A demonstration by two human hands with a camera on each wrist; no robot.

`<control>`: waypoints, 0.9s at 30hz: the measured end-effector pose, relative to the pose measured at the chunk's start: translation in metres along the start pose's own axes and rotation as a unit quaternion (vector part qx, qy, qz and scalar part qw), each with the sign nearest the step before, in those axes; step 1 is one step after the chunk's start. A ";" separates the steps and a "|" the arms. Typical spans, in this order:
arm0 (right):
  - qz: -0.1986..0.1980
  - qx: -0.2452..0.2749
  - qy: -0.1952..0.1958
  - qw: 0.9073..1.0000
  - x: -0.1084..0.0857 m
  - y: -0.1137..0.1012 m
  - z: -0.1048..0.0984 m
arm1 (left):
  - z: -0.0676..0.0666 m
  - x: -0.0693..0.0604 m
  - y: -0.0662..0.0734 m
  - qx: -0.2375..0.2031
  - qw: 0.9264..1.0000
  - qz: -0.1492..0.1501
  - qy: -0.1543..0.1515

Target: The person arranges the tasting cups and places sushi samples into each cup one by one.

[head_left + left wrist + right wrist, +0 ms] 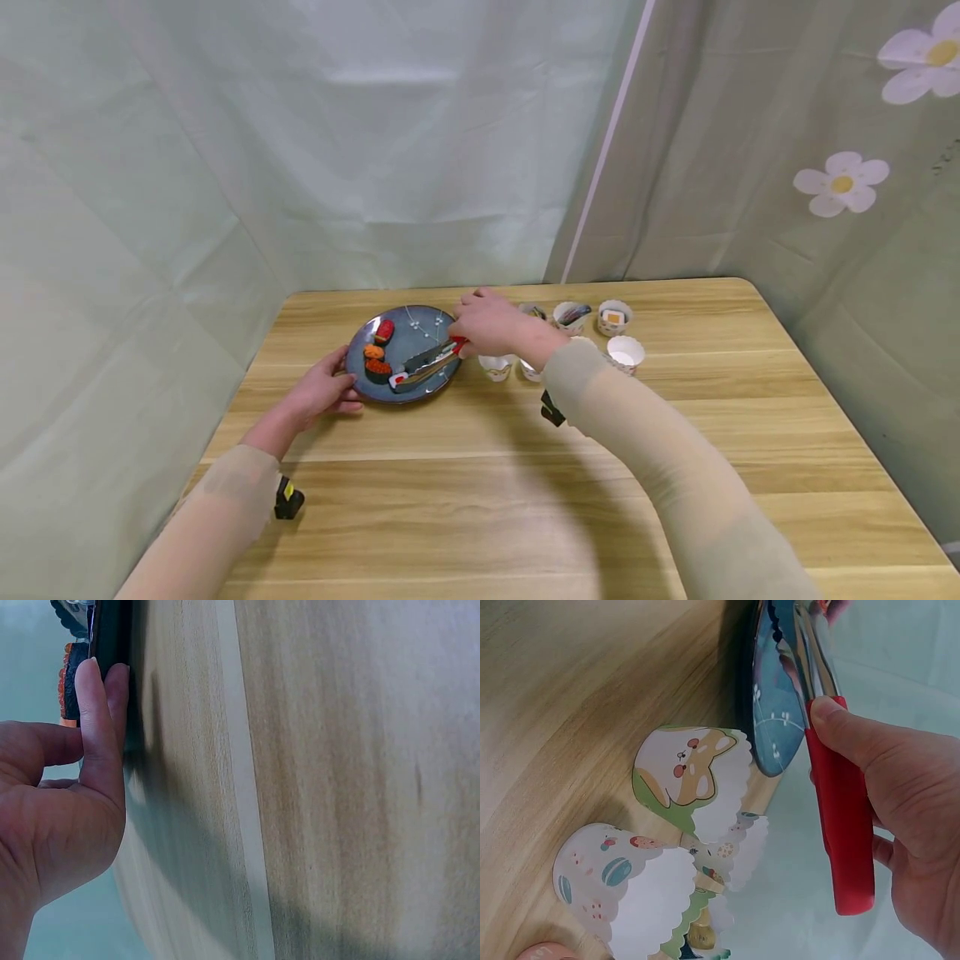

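Note:
A blue round plate (412, 333) with white blossom branches lies at the table's far left. On its left side are a red-topped sushi piece (385, 331), an orange-topped one (373, 352) and a dark-wrapped roll with orange roe (377, 370). My left hand (324, 387) grips the plate's left rim between thumb and fingers. My right hand (491, 323) holds red-handled metal tongs (844, 817) above the plate. At the tongs' tips is a white sushi roll (398, 381) with a red centre; whether it touches the plate I cannot tell.
Several paper cups stand right of the plate, including an animal-print cup (686, 769). One cup (615, 317) holds a white-and-orange piece, another (566, 310) a dark, silvery piece. My right forearm partly covers some cups. A curtain (420, 167) hangs behind the wooden table (465, 508).

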State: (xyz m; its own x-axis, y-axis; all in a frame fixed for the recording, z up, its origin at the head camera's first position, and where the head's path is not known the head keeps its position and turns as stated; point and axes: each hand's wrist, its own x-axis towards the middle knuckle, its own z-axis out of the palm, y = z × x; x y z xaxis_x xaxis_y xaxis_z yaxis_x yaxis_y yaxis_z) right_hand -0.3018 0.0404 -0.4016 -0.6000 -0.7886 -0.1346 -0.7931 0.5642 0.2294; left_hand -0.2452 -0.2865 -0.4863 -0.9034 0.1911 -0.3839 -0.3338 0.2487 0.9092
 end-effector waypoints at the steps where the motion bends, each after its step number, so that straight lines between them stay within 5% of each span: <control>1: -0.001 0.001 0.001 1.000 0.000 0.000 0.000 | 0.000 0.000 0.000 0.000 1.000 0.000 0.000; 27: 0.008 -0.016 0.039 0.999 -0.011 0.016 0.002 | -0.002 0.001 0.000 0.004 1.000 0.001 -0.002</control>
State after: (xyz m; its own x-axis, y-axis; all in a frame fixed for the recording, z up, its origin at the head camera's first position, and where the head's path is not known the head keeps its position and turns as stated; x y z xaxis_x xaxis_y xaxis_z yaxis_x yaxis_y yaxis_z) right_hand -0.3082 0.0586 -0.3983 -0.6018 -0.7968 -0.0550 -0.7786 0.5699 0.2627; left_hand -0.2464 -0.2879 -0.4863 -0.9028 0.1953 -0.3833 -0.3301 0.2568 0.9083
